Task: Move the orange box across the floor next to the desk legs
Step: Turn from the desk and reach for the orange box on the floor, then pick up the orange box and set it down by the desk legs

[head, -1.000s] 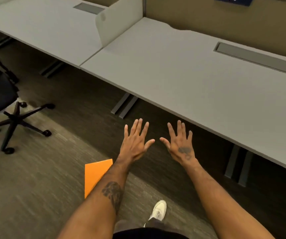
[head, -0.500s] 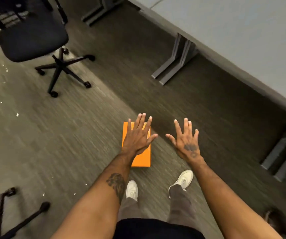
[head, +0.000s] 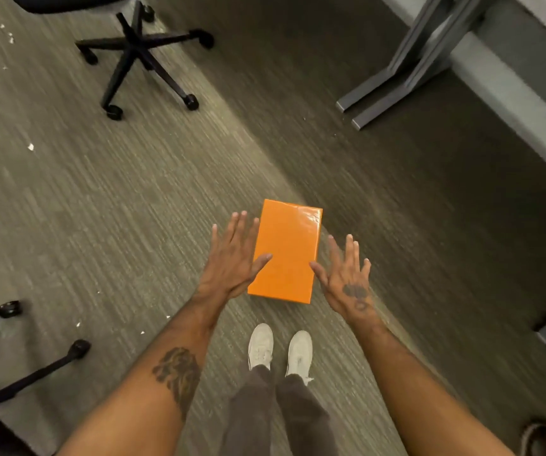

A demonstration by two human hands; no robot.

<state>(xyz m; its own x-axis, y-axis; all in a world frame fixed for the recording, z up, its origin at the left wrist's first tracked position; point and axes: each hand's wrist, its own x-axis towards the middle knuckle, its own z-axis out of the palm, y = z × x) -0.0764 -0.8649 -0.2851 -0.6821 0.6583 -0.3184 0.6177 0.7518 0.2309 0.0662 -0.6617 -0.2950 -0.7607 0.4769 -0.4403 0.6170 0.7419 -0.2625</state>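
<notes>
Centre frame: orange box [head: 286, 251] now unobstructed — previously under left hand [head: 232, 258].
Hands: both spread, empty — right hand [head: 347, 274] beside.
Upper right: desk legs [head: 406, 70], unreached.

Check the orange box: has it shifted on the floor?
No. The orange box still lies at the light-dark carpet seam, well short of the desk legs; only the camera moved.

The glossy rectangular box [head: 286, 250] is bright orange. The carpet floor [head: 116, 192] is grey-brown with fine stripes and small white specks. The swivel chair base [head: 139, 54] is black, the metal desk legs [head: 406, 70] grey, the shoes [head: 279, 350] white.
</notes>
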